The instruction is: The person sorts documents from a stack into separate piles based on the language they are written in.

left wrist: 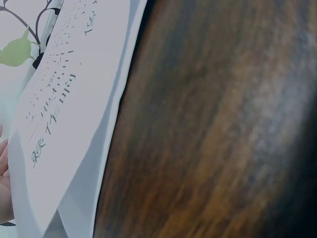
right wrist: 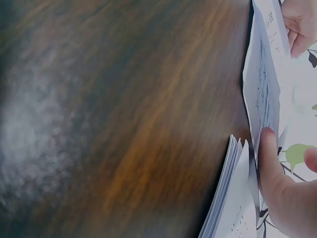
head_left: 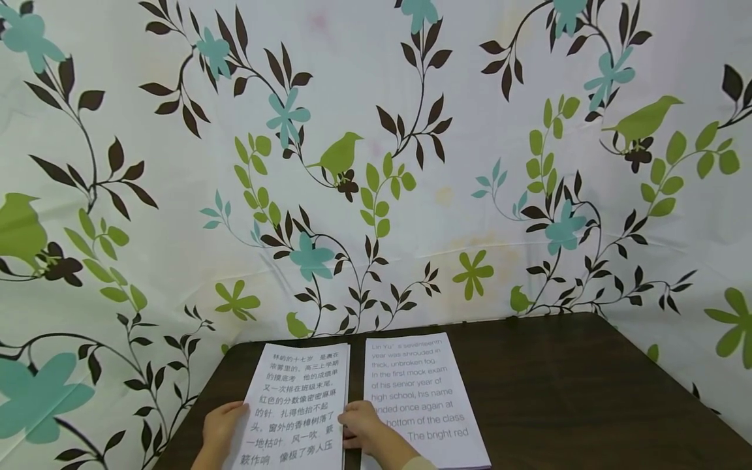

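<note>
A stack of printed sheets point(head_left: 292, 405) with large Chinese characters lies between my two hands, its near part raised off the table. My left hand point(head_left: 221, 431) grips the stack's left edge, fingers partly hidden by the paper. At the right edge, my right hand point(head_left: 369, 427) holds the sheets with its fingertips. In the right wrist view, one finger point(right wrist: 270, 153) touches the paper's underside while the thumb stays on the upper side. Beneath the right wrist lies a second stack of sheets point(head_left: 411, 385) printed in English, partly covered by the forearm.
Both stacks are on a dark wood-grain table point(head_left: 546, 385). Behind it hangs a white cloth point(head_left: 446, 215) patterned with leaves, flowers and green birds, reaching the table's far edge. The layered edges of the English stack point(right wrist: 223, 186) show in the right wrist view.
</note>
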`<control>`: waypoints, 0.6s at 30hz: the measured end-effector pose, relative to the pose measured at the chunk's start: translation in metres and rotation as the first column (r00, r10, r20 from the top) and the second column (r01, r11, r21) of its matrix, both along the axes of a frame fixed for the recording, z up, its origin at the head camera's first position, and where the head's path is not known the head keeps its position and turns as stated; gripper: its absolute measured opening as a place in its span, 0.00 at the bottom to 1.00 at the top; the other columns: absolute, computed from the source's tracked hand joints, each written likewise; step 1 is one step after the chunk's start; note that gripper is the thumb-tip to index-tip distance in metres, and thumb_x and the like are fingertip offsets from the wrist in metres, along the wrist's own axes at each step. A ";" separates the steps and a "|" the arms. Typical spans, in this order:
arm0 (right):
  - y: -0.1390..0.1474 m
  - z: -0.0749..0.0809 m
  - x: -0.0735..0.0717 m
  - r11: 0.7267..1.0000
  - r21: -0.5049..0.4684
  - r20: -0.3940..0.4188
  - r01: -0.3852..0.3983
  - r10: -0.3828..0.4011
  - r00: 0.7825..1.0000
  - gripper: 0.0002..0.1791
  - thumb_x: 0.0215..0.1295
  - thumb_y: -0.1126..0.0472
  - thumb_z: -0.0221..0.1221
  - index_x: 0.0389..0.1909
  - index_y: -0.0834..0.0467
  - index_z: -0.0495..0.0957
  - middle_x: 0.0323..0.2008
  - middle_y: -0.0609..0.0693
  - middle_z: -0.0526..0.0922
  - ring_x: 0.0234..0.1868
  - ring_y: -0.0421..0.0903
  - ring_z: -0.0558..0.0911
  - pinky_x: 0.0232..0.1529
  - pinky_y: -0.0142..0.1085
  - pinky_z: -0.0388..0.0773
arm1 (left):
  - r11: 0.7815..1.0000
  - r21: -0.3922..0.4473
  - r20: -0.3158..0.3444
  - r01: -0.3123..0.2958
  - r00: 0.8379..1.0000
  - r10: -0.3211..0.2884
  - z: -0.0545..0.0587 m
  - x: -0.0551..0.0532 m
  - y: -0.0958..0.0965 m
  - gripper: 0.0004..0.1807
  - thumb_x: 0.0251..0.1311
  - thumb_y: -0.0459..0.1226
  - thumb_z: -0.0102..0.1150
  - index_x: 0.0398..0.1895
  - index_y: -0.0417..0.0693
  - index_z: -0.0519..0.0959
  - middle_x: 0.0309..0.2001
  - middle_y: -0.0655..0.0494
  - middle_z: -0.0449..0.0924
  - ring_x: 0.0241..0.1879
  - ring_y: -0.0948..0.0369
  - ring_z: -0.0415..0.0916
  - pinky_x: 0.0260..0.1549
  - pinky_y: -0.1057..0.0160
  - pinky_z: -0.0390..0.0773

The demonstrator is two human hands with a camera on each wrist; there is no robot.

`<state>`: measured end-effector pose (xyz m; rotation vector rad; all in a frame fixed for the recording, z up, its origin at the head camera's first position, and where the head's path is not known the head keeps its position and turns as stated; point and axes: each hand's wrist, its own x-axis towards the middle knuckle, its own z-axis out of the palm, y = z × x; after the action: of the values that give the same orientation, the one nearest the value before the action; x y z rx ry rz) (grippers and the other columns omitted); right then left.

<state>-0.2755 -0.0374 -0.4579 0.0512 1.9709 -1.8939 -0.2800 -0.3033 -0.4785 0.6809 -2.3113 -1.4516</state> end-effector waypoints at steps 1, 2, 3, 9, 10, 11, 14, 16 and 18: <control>0.000 0.000 0.000 1.000 0.007 -0.003 -0.003 0.003 1.000 0.21 0.55 0.69 0.51 0.48 0.76 0.64 0.26 0.55 0.73 0.27 0.47 0.76 0.28 0.39 0.76 | 1.000 -0.021 -0.009 -0.006 1.000 0.006 0.000 0.001 0.000 0.18 0.49 0.33 0.52 0.38 0.22 0.71 0.27 0.38 0.75 0.23 0.53 0.70 0.21 0.62 0.67; 0.000 0.001 0.001 1.000 0.011 -0.005 -0.005 0.005 1.000 0.21 0.55 0.68 0.51 0.48 0.76 0.64 0.27 0.55 0.73 0.27 0.47 0.76 0.28 0.38 0.76 | 0.999 -0.040 -0.015 -0.016 1.000 0.015 0.001 0.001 0.000 0.18 0.49 0.33 0.52 0.37 0.22 0.72 0.28 0.36 0.74 0.25 0.52 0.70 0.23 0.60 0.67; 0.000 0.001 0.001 1.000 0.017 -0.004 -0.007 0.007 1.000 0.21 0.55 0.68 0.51 0.48 0.76 0.64 0.27 0.55 0.73 0.27 0.47 0.76 0.28 0.38 0.76 | 0.998 -0.058 -0.022 -0.021 1.000 0.019 0.001 0.002 0.001 0.18 0.49 0.34 0.52 0.37 0.23 0.72 0.30 0.34 0.74 0.27 0.50 0.70 0.25 0.57 0.68; 0.002 0.005 0.001 0.999 0.033 0.016 -0.010 0.009 1.000 0.19 0.53 0.69 0.52 0.46 0.75 0.66 0.26 0.56 0.72 0.26 0.47 0.76 0.25 0.36 0.76 | 0.991 -0.111 0.013 -0.070 0.997 0.072 0.004 0.002 0.004 0.18 0.51 0.34 0.49 0.39 0.25 0.72 0.41 0.31 0.71 0.38 0.43 0.67 0.39 0.46 0.63; 0.003 0.006 0.001 0.999 0.032 0.015 -0.010 0.009 1.000 0.19 0.53 0.69 0.52 0.45 0.75 0.66 0.26 0.57 0.73 0.26 0.48 0.77 0.25 0.36 0.76 | 0.991 -0.112 0.033 -0.074 0.996 0.078 0.005 0.002 0.005 0.18 0.52 0.34 0.48 0.39 0.24 0.72 0.41 0.30 0.70 0.38 0.42 0.66 0.39 0.46 0.62; 0.003 0.007 0.002 0.999 0.031 0.010 -0.009 0.009 1.000 0.18 0.53 0.69 0.52 0.45 0.75 0.66 0.25 0.57 0.73 0.26 0.48 0.77 0.25 0.36 0.76 | 0.991 -0.114 0.049 -0.074 0.996 0.081 0.007 0.002 0.006 0.17 0.52 0.34 0.48 0.40 0.24 0.71 0.41 0.30 0.70 0.38 0.42 0.66 0.38 0.46 0.63; 0.007 0.009 0.003 0.999 0.041 -0.015 -0.024 0.025 1.000 0.17 0.53 0.68 0.52 0.43 0.74 0.67 0.26 0.57 0.74 0.26 0.49 0.78 0.26 0.38 0.77 | 0.984 -0.149 0.086 -0.098 0.990 0.112 0.011 0.003 0.008 0.17 0.50 0.33 0.48 0.37 0.25 0.72 0.37 0.32 0.72 0.32 0.45 0.68 0.34 0.48 0.65; 0.010 0.012 0.004 0.998 0.052 -0.030 -0.044 0.045 0.999 0.16 0.54 0.67 0.51 0.42 0.74 0.67 0.27 0.57 0.74 0.27 0.49 0.78 0.27 0.39 0.76 | 0.979 -0.175 0.095 -0.100 0.989 0.118 0.009 0.001 0.004 0.17 0.49 0.34 0.48 0.36 0.25 0.72 0.35 0.33 0.73 0.30 0.46 0.68 0.31 0.49 0.66; 0.014 0.013 0.003 0.996 0.066 -0.045 -0.060 0.063 0.997 0.17 0.54 0.67 0.51 0.43 0.74 0.67 0.28 0.57 0.74 0.28 0.50 0.78 0.28 0.40 0.76 | 0.972 -0.209 0.094 -0.111 0.987 0.133 0.001 -0.004 -0.001 0.17 0.48 0.35 0.48 0.35 0.26 0.73 0.33 0.34 0.74 0.29 0.47 0.68 0.30 0.50 0.66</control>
<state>-0.2726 -0.0232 -0.4445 -0.0357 2.0407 -1.8090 -0.2844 -0.3041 -0.4779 0.8434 -2.4086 -1.1309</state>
